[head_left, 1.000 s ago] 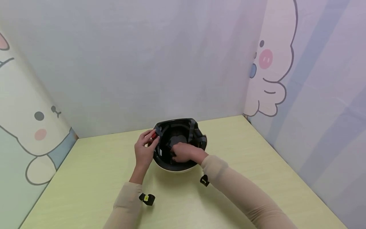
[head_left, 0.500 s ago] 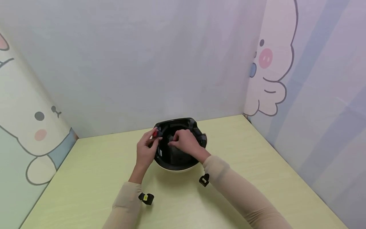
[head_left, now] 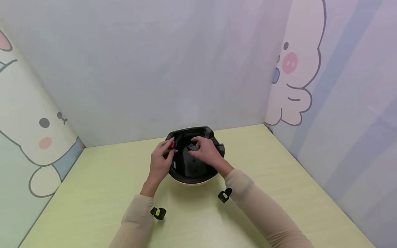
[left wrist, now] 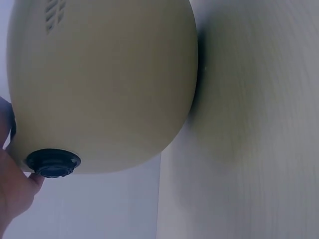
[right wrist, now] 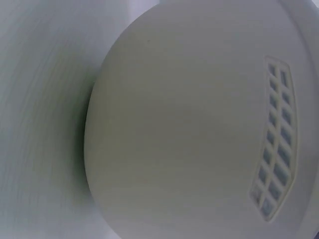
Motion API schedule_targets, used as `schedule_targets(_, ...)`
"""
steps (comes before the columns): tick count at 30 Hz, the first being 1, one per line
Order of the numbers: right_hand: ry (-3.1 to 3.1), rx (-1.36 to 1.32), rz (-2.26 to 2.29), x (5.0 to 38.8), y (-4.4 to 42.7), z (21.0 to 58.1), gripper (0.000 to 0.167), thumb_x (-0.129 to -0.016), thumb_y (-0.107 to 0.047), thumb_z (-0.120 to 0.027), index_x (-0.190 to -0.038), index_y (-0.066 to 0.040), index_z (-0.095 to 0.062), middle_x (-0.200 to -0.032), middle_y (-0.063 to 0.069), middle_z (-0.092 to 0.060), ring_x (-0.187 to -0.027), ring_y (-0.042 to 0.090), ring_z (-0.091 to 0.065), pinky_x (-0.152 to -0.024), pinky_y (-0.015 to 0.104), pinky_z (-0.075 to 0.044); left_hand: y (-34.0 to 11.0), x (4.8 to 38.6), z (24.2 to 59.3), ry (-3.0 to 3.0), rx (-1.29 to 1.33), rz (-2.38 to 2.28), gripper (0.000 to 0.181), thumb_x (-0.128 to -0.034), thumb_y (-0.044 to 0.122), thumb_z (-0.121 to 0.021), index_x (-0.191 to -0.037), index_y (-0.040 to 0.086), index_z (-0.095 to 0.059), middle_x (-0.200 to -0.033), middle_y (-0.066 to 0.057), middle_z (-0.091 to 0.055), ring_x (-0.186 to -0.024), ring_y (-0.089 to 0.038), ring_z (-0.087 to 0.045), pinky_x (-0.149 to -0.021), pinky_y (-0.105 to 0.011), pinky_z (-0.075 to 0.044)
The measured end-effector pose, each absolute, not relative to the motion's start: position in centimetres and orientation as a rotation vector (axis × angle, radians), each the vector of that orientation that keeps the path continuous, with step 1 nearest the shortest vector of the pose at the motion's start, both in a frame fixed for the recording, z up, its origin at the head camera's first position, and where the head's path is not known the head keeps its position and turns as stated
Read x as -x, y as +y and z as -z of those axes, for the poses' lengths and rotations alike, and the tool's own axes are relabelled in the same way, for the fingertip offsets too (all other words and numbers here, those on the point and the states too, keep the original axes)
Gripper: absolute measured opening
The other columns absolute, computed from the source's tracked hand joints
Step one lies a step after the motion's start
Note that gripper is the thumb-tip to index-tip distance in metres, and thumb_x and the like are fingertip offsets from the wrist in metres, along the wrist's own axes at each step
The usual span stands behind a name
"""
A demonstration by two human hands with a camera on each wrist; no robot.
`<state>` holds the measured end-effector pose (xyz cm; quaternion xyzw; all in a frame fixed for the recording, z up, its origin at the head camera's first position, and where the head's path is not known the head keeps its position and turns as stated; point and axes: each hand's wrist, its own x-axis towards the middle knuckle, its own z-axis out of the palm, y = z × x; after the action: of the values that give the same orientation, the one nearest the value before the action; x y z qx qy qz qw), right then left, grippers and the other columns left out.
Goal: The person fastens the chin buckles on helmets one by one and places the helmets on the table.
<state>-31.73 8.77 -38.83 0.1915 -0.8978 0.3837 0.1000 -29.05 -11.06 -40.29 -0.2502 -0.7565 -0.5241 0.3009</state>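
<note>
Yellow-green surface (head_left: 93, 193) carries one upturned helmet (head_left: 191, 179); my left fingers (head_left: 163, 145) pinch the red piece (head_left: 172, 145), my right fingers (head_left: 202, 141) are spread; I should work gently, avoiding rocking.

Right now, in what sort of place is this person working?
Probably an indoor work booth: a pale table with an upturned helmet on it, and cartoon-printed walls on both sides.

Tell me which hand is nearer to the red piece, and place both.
Left. The left hand pinches the red piece; the right hand is farther off, to its right, over the helmet.
</note>
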Motion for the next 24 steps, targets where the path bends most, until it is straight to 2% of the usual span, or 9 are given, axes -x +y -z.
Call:
schedule_targets(4,-2.624,-0.655,-1.123,31.7,8.8,39.3,0.031,-0.092,-0.017,-0.072,-0.118,-0.001,-0.070,-0.081,0.002,-0.065,-0.059,0.012,-0.051,-0.058,0.028,-0.044,-11.6,30.6,42.0,-2.044,0.641,1.356,0.039,-0.0887,-0.012,-0.068,-0.127,-0.006,-0.065,-0.117,-0.022,-0.061,-0.084,-0.031,-0.071,-0.081,-0.011,-0.050)
schedule_targets(8,-2.561,-0.673,-1.165,31.5,8.7,39.6,0.019,-0.094,-0.017,-0.068,-0.109,-0.005,-0.070,-0.097,0.003,-0.069,-0.074,0.012,-0.059,-0.069,0.031,-0.051,-11.8,30.9,42.4,-2.076,0.643,1.312,0.038,-0.0886,-0.010,-0.069,-0.127,-0.004,-0.066,-0.118,-0.020,-0.062,-0.085,-0.028,-0.071,-0.082,-0.008,-0.048)
schedule_targets(10,-2.545,-0.659,-1.178,31.4,8.7,39.7,0.018,-0.094,-0.020,-0.070,-0.107,-0.007,-0.068,-0.098,0.003,-0.068,-0.079,0.013,-0.060,-0.072,0.033,-0.052,-11.8,30.8,42.3,-2.086,0.644,1.287,0.038,-0.0880,-0.010,-0.070,-0.126,-0.004,-0.067,-0.117,-0.020,-0.062,-0.085,-0.028,-0.071,-0.082,-0.009,-0.048)
schedule_targets(12,-2.520,-0.651,-1.211,31.3,8.8,39.7,0.021,-0.092,-0.022,-0.074,-0.105,-0.008,-0.067,-0.097,0.003,-0.067,-0.083,0.015,-0.061,-0.075,0.035,-0.052,-11.8,30.7,42.3,-2.098,0.638,1.263,0.038,-0.0879,-0.009,-0.071,-0.125,-0.003,-0.068,-0.116,-0.020,-0.064,-0.085,-0.027,-0.071,-0.082,-0.013,-0.050)
schedule_targets(15,-2.474,-0.650,-1.283,31.2,8.9,39.5,0.026,-0.089,-0.023,-0.078,-0.106,-0.009,-0.066,-0.100,0.004,-0.067,-0.090,0.019,-0.061,-0.080,0.038,-0.053,-11.7,30.6,42.2,-2.113,0.632,1.234,0.038,-0.0871,-0.007,-0.073,-0.125,-0.002,-0.068,-0.114,-0.018,-0.066,-0.085,-0.027,-0.072,-0.081,-0.025,-0.055)
schedule_targets(19,-2.402,-0.724,-1.434,31.3,9.2,39.4,0.028,-0.091,-0.020,-0.075,-0.114,-0.007,-0.065,-0.110,0.005,-0.069,-0.097,0.018,-0.064,-0.082,0.037,-0.053,-11.6,30.6,42.0,-2.131,0.633,1.217,0.040,-0.0869,-0.005,-0.074,-0.126,-0.002,-0.067,-0.111,-0.018,-0.068,-0.084,-0.028,-0.072,-0.078,-0.041,-0.058)
schedule_targets(24,-2.380,-0.871,-1.492,31.6,9.4,39.5,0.026,-0.097,-0.020,-0.068,-0.119,-0.007,-0.064,-0.103,0.003,-0.068,-0.078,0.015,-0.059,-0.067,0.030,-0.049,-11.4,30.6,42.0,-2.158,0.601,1.226,0.038,-0.0883,-0.001,-0.074,-0.125,-0.002,-0.066,-0.111,-0.019,-0.069,-0.082,-0.028,-0.073,-0.075,-0.044,-0.059)
